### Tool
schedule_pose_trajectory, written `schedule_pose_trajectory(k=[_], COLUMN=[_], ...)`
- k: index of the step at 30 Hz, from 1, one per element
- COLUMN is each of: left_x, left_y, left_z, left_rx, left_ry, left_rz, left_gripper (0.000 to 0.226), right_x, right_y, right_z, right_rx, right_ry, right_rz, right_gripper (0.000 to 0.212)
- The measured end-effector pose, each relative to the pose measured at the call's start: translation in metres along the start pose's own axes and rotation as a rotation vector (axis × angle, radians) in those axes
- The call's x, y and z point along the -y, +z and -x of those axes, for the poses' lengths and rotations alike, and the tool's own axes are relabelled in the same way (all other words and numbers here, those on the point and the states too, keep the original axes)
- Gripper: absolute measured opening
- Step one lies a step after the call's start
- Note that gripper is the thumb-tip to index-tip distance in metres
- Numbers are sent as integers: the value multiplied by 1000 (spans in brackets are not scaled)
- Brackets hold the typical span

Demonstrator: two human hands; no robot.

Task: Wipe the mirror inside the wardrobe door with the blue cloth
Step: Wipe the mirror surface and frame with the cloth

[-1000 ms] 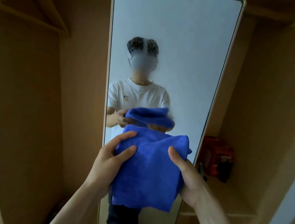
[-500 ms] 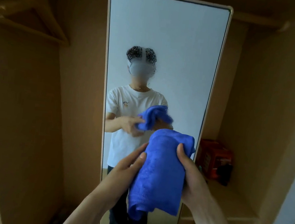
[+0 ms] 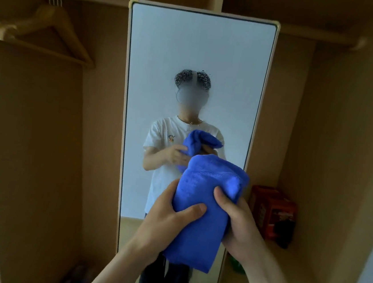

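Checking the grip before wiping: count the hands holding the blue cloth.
2. The left hand grips the blue cloth on its left side, thumb across the front; the right hand grips its right side. The mirror behind only reflects them.

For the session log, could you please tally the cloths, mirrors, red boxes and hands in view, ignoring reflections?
Cloths: 1, the blue cloth
Mirrors: 1, the mirror
Red boxes: 1, the red box
Hands: 2, left hand and right hand
Total: 5
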State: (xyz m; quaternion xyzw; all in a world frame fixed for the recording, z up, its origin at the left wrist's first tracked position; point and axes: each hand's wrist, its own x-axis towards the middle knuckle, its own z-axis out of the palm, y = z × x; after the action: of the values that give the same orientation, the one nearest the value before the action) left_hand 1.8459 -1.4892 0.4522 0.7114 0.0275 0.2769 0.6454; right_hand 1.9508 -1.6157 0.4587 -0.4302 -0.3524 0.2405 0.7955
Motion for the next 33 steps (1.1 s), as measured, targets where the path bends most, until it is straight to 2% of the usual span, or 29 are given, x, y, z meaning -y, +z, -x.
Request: schedule_pose_trajectory(k=[6,9,13,17,21,24,26,30,33], left_x=[2,0,-5,-10,-20,-22,-24,-29,-34], left_y=[19,20,25,28,29,33,32,24,13], left_z=[-3,-7,-11,-17,-24,-30,-36,-48,-57], left_rx=[-127,-114,-123,-176,-278,-331,-355,-363,-338], left_ry=[33,33,14,51,127,174,219,262,298], left_rz=[42,79,131,89,96,49,5,-103,-122], left_gripper=[50,42,35,33,36,26,22,16,31], right_x=[7,5,10,17,24,23,25,34,36], right_y=[1,0,-5,-8,-1,6,11,24,32], right_z=[-3,-6,-8,-12,-18,-26,-30,-40,-55], right_rx=[-175,-204,-64,44,-16,-111,-99,-50,-112], right_ry=[-99,-87,-8,31,8,-15,-25,-38,-115], right_rz=[268,390,287,154,112,51,14,83,216], right_gripper=[28,29,55,55,35,32,31,47,61])
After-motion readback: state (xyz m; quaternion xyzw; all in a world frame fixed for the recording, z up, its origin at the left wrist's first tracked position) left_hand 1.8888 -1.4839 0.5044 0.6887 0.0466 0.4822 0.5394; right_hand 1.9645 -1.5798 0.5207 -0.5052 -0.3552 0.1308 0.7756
